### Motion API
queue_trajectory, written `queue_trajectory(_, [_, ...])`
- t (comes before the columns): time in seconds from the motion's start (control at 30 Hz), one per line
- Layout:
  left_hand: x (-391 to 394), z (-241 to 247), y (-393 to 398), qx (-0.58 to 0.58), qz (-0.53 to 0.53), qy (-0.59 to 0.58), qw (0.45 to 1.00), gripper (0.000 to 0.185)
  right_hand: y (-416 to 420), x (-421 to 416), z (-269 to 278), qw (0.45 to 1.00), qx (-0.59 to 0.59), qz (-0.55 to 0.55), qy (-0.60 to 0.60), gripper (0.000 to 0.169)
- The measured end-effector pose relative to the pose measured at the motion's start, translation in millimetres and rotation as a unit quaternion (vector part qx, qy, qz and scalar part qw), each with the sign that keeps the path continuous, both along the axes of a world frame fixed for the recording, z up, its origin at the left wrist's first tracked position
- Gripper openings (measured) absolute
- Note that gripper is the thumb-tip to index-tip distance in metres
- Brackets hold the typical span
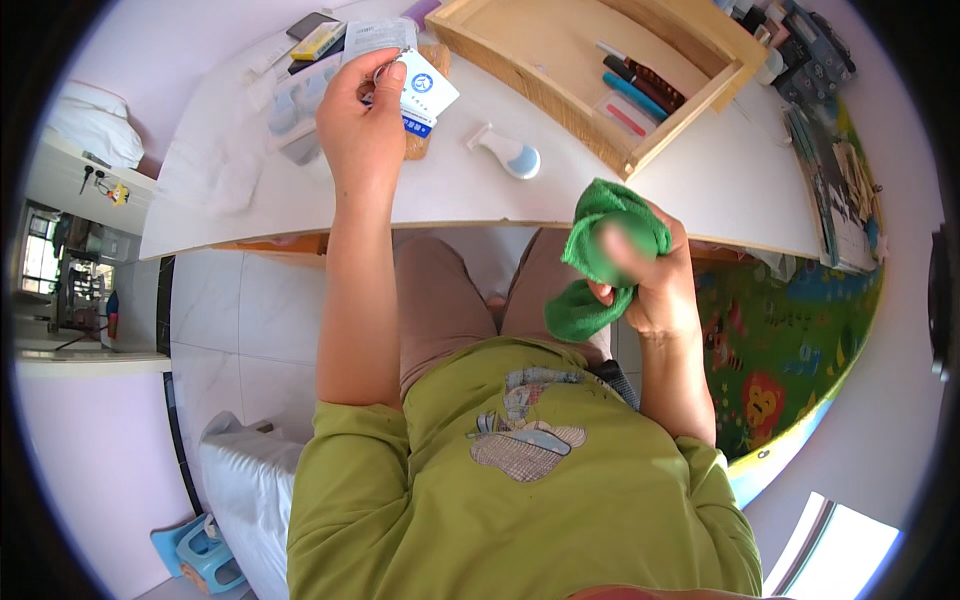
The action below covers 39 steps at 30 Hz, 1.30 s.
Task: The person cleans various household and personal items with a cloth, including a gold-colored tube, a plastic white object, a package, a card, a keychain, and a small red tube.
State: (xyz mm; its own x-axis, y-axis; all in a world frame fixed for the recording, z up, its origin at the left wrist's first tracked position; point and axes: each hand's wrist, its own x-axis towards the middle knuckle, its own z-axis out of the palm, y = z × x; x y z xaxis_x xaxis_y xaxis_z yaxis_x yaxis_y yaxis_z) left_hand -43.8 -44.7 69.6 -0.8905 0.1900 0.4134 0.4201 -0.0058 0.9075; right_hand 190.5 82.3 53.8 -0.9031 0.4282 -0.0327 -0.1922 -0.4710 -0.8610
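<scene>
Between thumb and fingers, my left hand (367,105) pinches a metal ring with white plastic card tags (429,86) hanging from it. The cards bear blue printing and a round emblem. They are held over the white desk (480,199), in front of a brown wrapped packet (435,64). My right hand (664,277) grips a bunched green cloth (619,202) just off the desk's front edge, one end drooping below the fingers. A white and pale blue razor-shaped tool (510,152) lies on the desk between the hands.
A wooden drawer box (525,45) holds several pens (637,90) and a small clear case (622,116). Behind my left hand are a yellow box (319,41), a clear blister pack (296,101) and a dark phone-like slab (310,26). Books (832,187) stand at the right edge.
</scene>
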Motion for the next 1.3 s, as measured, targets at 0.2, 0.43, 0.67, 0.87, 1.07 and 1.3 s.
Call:
queue_trajectory(0.2, [-59,-3,12,-0.276,0.037,0.138,0.951,0.019,4,-3,7,0.999,-0.005,0.041,0.022,0.032])
queue_trajectory(0.43, [-64,1,16,-0.448,0.072,0.236,0.859,0.028,10,-20,11,0.998,0.038,0.054,0.006,0.03])
queue_trajectory(0.67, [-52,21,26,-0.534,0.156,0.283,0.781,0.031,22,-37,5,0.992,0.072,0.094,0.03,0.029])
queue_trajectory(0.87, [-32,49,54,-0.339,-0.07,0.272,0.898,0.025,31,-47,11,0.983,0.097,0.134,0.076,0.037])
queue_trajectory(1.07, [-9,56,119,-0.315,-0.32,0.271,0.851,0.028,40,-52,7,0.967,0.144,0.19,0.09,0.034])
queue_trajectory(1.3, [-10,38,197,-0.451,-0.344,0.384,0.728,0.047,49,-56,4,0.946,0.231,0.178,0.141,0.036])
